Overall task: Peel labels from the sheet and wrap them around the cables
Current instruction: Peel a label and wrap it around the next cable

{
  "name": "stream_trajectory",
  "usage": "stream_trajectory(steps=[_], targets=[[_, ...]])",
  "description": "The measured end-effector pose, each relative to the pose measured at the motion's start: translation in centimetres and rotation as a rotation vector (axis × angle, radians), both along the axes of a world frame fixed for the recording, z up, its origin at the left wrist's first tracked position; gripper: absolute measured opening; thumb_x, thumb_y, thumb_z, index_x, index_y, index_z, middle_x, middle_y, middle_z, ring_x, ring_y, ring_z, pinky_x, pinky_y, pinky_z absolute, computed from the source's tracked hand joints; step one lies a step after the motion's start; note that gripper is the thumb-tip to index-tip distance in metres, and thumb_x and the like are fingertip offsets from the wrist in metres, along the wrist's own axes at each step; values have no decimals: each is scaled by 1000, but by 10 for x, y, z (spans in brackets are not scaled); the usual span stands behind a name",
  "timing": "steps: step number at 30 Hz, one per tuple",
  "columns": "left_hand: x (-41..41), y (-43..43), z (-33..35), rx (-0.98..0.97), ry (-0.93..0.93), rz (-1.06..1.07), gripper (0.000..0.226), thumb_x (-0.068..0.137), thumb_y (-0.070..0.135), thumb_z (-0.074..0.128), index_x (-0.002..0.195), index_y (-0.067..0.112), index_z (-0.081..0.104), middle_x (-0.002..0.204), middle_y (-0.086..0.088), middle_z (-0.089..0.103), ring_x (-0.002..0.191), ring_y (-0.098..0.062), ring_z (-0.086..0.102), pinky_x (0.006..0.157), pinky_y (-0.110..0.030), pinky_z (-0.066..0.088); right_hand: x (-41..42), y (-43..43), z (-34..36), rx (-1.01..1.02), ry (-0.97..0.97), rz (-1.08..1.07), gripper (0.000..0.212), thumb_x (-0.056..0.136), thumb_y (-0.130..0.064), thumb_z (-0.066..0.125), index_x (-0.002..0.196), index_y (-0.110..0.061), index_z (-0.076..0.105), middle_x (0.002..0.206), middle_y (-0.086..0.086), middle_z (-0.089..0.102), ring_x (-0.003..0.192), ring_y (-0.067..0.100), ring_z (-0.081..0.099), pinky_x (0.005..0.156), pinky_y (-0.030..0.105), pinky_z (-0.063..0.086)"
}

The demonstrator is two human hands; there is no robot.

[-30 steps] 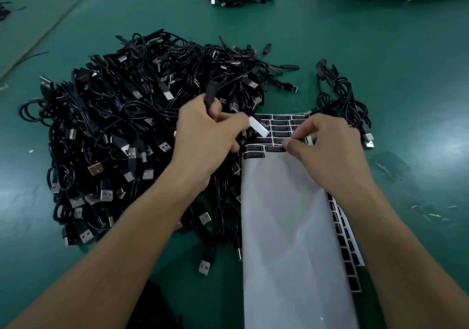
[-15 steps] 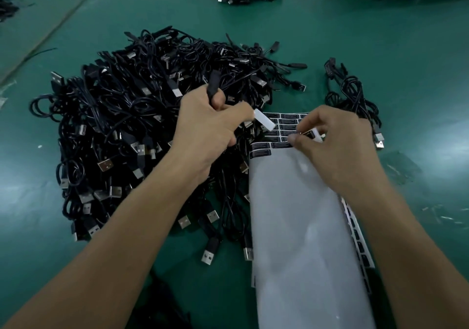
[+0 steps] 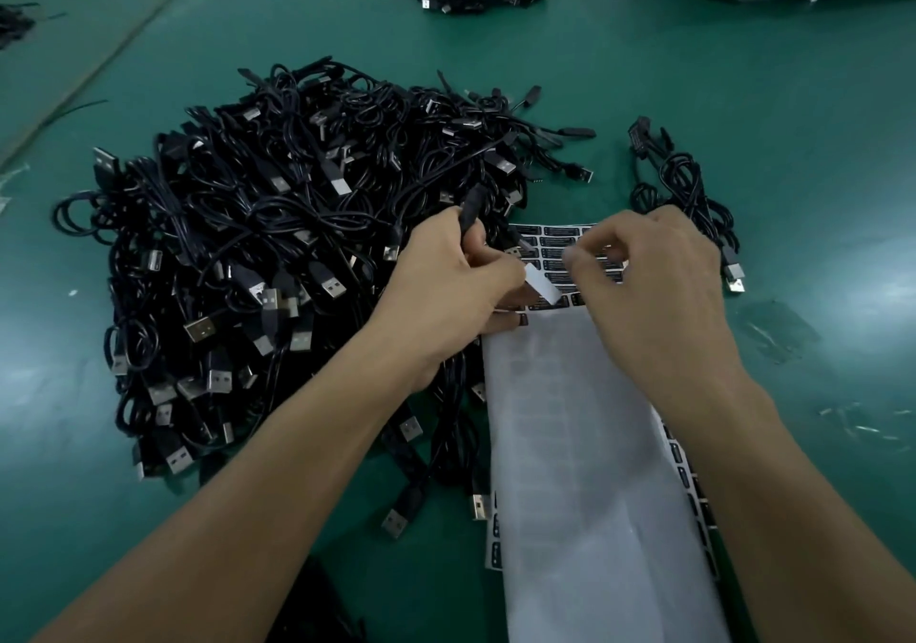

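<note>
A green bench (image 3: 743,97) carries a heap of black cables (image 3: 277,246), with a label sheet (image 3: 585,469) just beside it. The left hand (image 3: 446,290) has its grip pinched on one cable (image 3: 471,206), a white label (image 3: 540,285) jutting from its fingers. The right hand (image 3: 654,285) curls over the sheet's printed rows; whether its grip pinches anything cannot be told.

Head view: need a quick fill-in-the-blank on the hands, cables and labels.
1. The big pile of cables lies to the ____ of the label sheet.
2. The left hand grips one cable and a peeled ____ label.
3. The right hand pinches at the label sheet, which lies on a ____ table.
Missing words: left; white; green.
</note>
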State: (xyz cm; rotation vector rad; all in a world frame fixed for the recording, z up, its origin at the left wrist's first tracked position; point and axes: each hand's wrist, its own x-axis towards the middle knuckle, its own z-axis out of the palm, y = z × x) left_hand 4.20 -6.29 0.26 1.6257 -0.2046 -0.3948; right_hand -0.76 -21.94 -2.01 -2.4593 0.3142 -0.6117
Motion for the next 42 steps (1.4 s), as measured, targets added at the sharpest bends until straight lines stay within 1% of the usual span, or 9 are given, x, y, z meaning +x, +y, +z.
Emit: stream_trajectory(steps=[3,6,11,19,24,30,33,36,42], targets=[[0,0,0,22,-20,30,38,90,-1,64,79,19,33,92,-13,60,87,-20,76,70,-44,64,-2,9,8,123,-148,91,17,95,-25,64,78,-23,64,60,-10,56,62,8,54,61,13,39],[0,-1,0,18,-28,65,39,88,-5,63,78,18,33,94,-20,62,80,-17,75,69,-47,64,-4,18,9,100,-142,209,11,84,-24,72,77,-23,64,61,-8,59,58,12,55,58,19,45],[-1,-2,-4,11,-66,115,40,87,-4,65,78,18,33,96,-27,61,97,-35,72,66,-51,63,-4,21,1,-29,-76,246,16,79,-25,79,90,-20,68,80,-6,55,75,17,55,67,44,51],[2,-1,-8,24,-56,124,37,85,5,70,79,18,36,80,-11,55,91,-31,71,68,-52,63,-4,25,-3,-58,-57,148,6,88,-22,72,87,-19,77,74,-5,60,72,17,57,66,35,46],[7,2,-1,-143,116,137,29,99,44,47,85,19,51,77,-1,69,77,-21,75,60,-44,61,1,21,-3,426,-12,136,20,83,-16,73,68,-28,75,51,-10,60,46,5,50,45,16,37],[4,12,1,-122,34,186,29,98,22,33,75,15,48,58,0,61,53,-18,64,49,-32,53,7,18,0,1029,64,93,20,85,-10,73,67,-15,75,55,-2,41,51,10,35,41,20,30],[3,15,-1,19,-61,153,28,99,24,34,77,18,50,55,8,49,47,-9,46,42,-25,39,7,16,2,1096,99,111,33,87,-10,72,56,-23,73,58,-3,37,53,10,32,40,19,28],[4,17,-3,59,-57,108,50,107,41,31,75,24,66,55,12,36,47,-6,29,41,-20,26,7,15,2,1084,136,125,40,87,-11,71,49,-24,68,56,-4,33,50,10,28,40,20,26],[3,21,-1,-35,64,4,41,107,26,42,87,22,79,61,10,40,55,-4,36,45,-18,36,8,11,4,1074,156,115,41,85,-10,72,47,-22,66,53,-3,31,46,10,26,38,19,25]])
